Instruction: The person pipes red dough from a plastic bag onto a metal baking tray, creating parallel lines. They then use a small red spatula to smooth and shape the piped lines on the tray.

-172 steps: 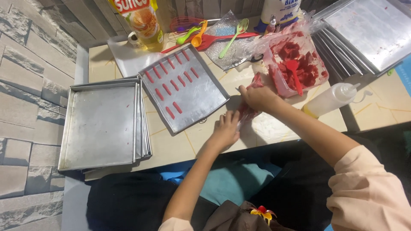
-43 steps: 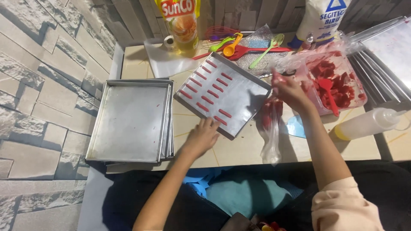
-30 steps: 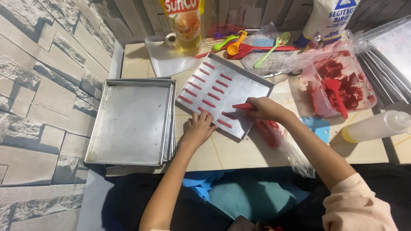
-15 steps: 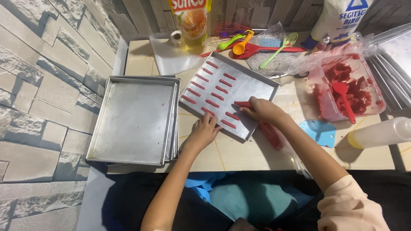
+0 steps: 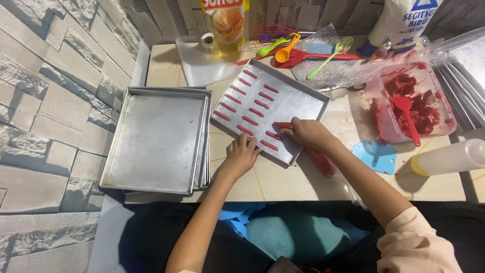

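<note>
- The right hand (image 5: 309, 134) is closing around a piping bag (image 5: 323, 161) of red batter, with the bag's tip lying over the near right part of the baking tray (image 5: 308, 101).
- The left hand (image 5: 241, 155) is resting flat with its fingers loosely spread, touching the near edge of that tray.
- The tray is lying tilted on the tiled counter (image 5: 288, 179), carrying rows of short red batter strips (image 5: 255, 103).
- A stack of bare metal trays (image 5: 156, 139) is sitting just to the left, near the stone-pattern wall (image 5: 50, 91).
- A clear tub of red batter (image 5: 411, 103), with a red spatula (image 5: 406, 119) in it, is standing to the right of the tray.
- A blue scraper (image 5: 376, 155) and a squeeze bottle (image 5: 449, 157) are lying near the right forearm.
- Coloured spoons (image 5: 285, 50) and an oil pouch (image 5: 225, 23) are sitting along the back edge.
</note>
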